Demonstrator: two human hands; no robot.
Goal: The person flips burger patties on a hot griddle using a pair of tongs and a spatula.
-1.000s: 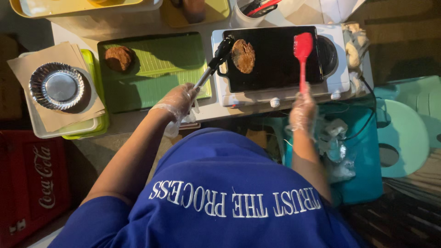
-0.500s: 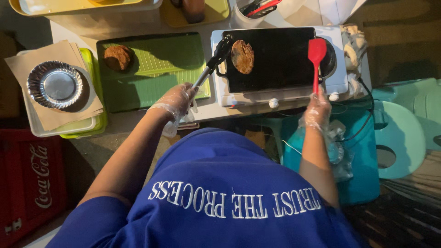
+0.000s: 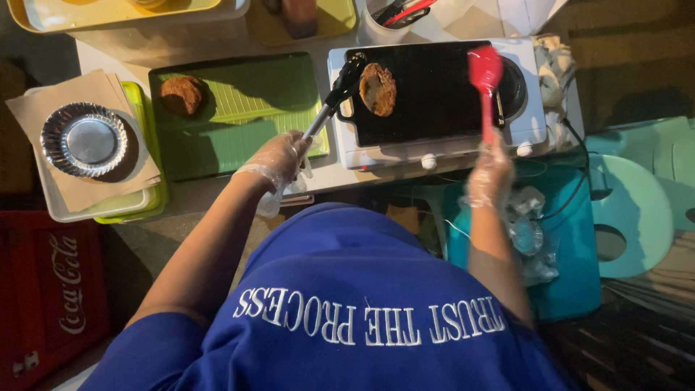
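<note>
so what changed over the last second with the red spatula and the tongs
The right hand carried the red spatula sideways, away from the patty, and lifted its blade further up over the black griddle. The left hand kept its grip on the tongs beside the patty. The second patty and foil dish stayed put.

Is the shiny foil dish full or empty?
Empty. The foil dish shows only its bare silver bottom, with no food in it. It sits on brown paper, far from both hands.
</note>
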